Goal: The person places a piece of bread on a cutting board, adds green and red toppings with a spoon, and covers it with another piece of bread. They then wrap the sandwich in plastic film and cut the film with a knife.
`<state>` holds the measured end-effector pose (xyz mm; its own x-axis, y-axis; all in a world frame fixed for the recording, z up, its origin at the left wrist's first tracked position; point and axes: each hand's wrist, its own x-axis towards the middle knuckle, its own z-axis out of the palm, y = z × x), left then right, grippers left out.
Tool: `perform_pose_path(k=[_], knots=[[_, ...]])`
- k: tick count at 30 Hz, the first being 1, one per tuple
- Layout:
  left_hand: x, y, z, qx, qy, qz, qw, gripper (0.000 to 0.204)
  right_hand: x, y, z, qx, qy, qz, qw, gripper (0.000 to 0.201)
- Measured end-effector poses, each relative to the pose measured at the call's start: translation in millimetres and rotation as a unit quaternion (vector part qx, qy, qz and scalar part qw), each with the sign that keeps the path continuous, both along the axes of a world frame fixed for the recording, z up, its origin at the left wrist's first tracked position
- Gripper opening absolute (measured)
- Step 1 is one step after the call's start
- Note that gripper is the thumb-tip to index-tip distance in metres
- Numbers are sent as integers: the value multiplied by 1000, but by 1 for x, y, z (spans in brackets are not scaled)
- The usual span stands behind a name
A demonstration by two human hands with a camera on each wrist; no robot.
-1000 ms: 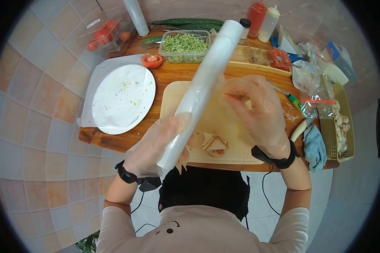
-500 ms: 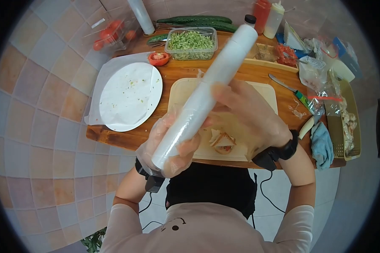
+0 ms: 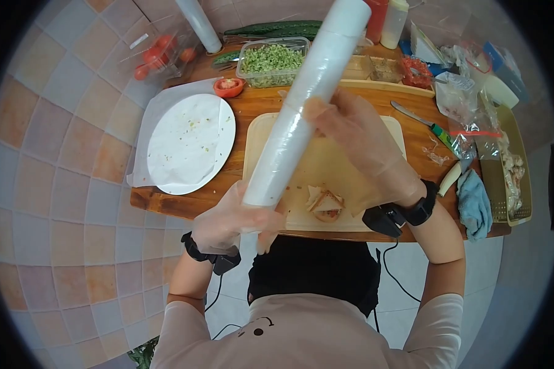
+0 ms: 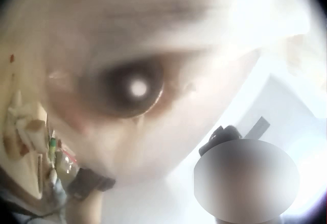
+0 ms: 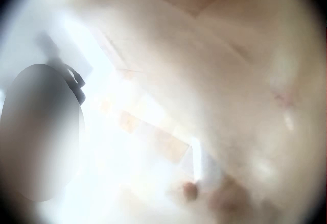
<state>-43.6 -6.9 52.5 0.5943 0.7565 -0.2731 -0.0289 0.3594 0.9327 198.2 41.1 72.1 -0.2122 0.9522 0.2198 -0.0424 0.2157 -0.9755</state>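
Note:
A long white roll of cling film (image 3: 301,111) slants up and away over the cutting board. My left hand (image 3: 231,220), in a clear plastic glove, grips its lower end. The left wrist view shows the roll's dark hollow end (image 4: 130,89), blurred and close. My right hand (image 3: 369,141), also gloved, lays its fingertips against the roll's right side about midway up; the wrist view of it is washed out. Below the hands, a small sandwich piece (image 3: 326,206) with its cut layers showing rests near the front of the cream cutting board (image 3: 261,141).
At left lies a paper-lined white plate (image 3: 191,144), with a cut tomato (image 3: 228,87) behind it. Chopped greens fill a clear tub (image 3: 272,59). A green-handled knife (image 3: 440,135), blue cloth (image 3: 474,203) and olive basket (image 3: 520,209) line the right side. Squeeze bottles (image 3: 394,24) stand behind.
My left hand has slid down to the roll's lower end, and the roll reaches further up in view. My right hand has come from beside the roll to touch its side.

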Motion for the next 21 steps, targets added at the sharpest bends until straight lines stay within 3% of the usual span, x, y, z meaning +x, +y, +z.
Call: perform_pose_path(k=[4, 7, 10, 12, 16, 19, 21], knots=[[-5, -4, 0, -82, -101, 28, 991, 85, 10, -7, 5, -49, 14, 25, 998, 52], [-4, -4, -2, -91, -107, 29, 990, 85, 14, -8, 5, -65, -12, 33, 997, 54], [-3, 2, -10, -16, -53, -7, 998, 67, 10, -6, -1, -54, -31, 32, 998, 54], [14, -5, -4, 90, 75, 48, 992, 66, 6, -3, -4, -10, -72, 18, 997, 54], [26, -10, 7, 318, 254, 90, 909, 63, 8, -3, -4, -39, 25, 64, 997, 57], [24, -18, 21, 76, 70, 112, 988, 65, 15, -4, -3, -41, 65, 106, 991, 56], [8, -10, 15, -43, 26, -1, 999, 65, 14, -10, -1, -42, 98, 120, 987, 53]])
